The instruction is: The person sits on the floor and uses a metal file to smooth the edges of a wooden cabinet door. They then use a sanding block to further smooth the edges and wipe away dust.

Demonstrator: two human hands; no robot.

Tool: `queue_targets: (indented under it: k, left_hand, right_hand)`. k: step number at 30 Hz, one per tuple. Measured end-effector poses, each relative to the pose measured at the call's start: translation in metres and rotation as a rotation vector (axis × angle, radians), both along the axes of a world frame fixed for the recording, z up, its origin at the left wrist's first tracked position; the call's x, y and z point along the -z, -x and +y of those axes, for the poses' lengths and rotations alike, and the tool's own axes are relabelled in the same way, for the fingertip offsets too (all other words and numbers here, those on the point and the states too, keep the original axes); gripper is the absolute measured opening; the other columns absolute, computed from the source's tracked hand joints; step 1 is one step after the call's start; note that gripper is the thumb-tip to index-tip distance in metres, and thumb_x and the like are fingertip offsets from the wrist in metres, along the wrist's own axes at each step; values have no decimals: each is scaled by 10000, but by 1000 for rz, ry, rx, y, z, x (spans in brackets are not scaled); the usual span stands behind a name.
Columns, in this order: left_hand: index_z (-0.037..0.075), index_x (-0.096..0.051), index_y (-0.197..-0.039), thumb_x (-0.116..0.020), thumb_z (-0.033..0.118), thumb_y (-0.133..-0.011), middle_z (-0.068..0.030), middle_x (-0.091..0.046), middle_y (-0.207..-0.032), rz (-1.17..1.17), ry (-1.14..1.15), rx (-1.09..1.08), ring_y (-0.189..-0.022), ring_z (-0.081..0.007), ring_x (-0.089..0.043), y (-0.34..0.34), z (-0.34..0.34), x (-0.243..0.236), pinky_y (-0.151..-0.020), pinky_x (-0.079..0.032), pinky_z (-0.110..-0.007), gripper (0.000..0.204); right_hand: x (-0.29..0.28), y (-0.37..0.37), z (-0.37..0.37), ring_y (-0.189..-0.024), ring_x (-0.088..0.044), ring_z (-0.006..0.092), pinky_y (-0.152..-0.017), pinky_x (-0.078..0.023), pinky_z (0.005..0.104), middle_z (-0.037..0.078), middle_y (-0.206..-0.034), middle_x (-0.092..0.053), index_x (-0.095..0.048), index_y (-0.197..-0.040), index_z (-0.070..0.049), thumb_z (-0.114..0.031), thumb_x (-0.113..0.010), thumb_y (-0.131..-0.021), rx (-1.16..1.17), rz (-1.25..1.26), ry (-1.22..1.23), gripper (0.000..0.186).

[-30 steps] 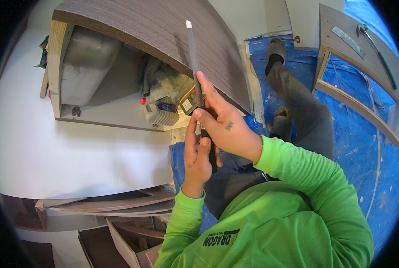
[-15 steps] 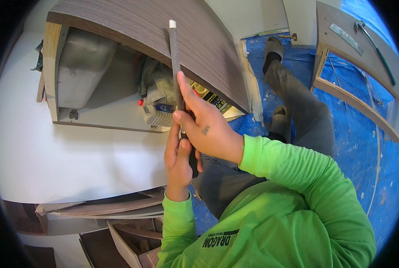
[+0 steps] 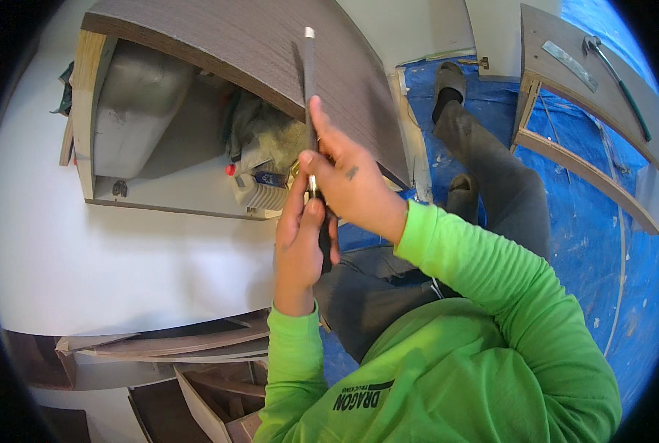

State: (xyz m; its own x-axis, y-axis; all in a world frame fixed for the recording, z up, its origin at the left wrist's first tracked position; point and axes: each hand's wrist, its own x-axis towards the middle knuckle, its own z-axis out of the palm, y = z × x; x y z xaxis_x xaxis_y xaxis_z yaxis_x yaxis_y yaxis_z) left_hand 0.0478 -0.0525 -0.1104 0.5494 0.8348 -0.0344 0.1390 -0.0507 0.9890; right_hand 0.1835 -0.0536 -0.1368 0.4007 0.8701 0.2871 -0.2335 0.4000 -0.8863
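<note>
A long slim file (image 3: 309,70) with a grey shaft, a pale tip and a black handle points away from me, over the edge of a brown wood-grain panel (image 3: 218,40). My left hand (image 3: 296,251) is closed around the handle, with the thumb lying near the shiny metal neck. Against the shaft just above it rests my right hand (image 3: 351,181), thumb on one side and fingers stretched along the other. Part of the handle and several fingertips are hidden by the hands. Whether the file touches the panel edge I cannot tell.
Under the panel, an open compartment holds a white jug (image 3: 259,193) with a red cap and crumpled cloths. A hammer (image 3: 619,87) and a metal plate (image 3: 570,65) lie on a wooden unit at right. Blue sheeting (image 3: 584,229) covers the floor. Cabinet parts (image 3: 204,395) stand at lower left.
Both hands and the file have shifted right and slightly away from me. The file's tip now lies farther right over the panel. My grip looks the same.
</note>
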Motion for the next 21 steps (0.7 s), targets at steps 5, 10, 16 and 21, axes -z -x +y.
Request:
queue_targets:
  k: [5,10,16,21]
  left_hand:
    - [74,-276,-1588,-510,419,-1048,-23,-520,-688,4,15,4,-469,-85,-463,10,-8,-3,-427,-395,-214,682]
    - [83,-274,-1590,-499,368,-1059,-23,-518,-694,22,3,17,-485,-80,-460,16,-5,1,-431,-396,-209,644]
    - [63,-311,-1562,-497,340,-1057,-34,-536,-679,-28,38,51,-444,-108,-481,10,6,5,-407,-397,-229,605]
    - [67,-308,-1568,-513,364,-1050,-37,-534,-679,-45,2,6,-448,-102,-472,25,-13,-9,-413,-397,-224,631]
  right_hand:
    - [-1,7,-11,-702,-587,138,-671,-504,270,104,-821,-588,-164,-1620,-136,-96,-565,-995,-97,38,20,743]
    - [10,13,-5,-702,-590,157,-683,-501,273,126,-856,-608,-153,-1620,-138,-89,-566,-992,-6,-40,-51,754]
    - [5,5,-3,-624,-634,199,-629,-543,326,165,-793,-635,-151,-1619,-143,-122,-557,-998,-18,-46,8,742]
    - [-9,19,-16,-777,-659,262,-771,-528,336,234,-887,-616,-153,-1618,-128,-94,-575,-975,49,-163,-108,770]
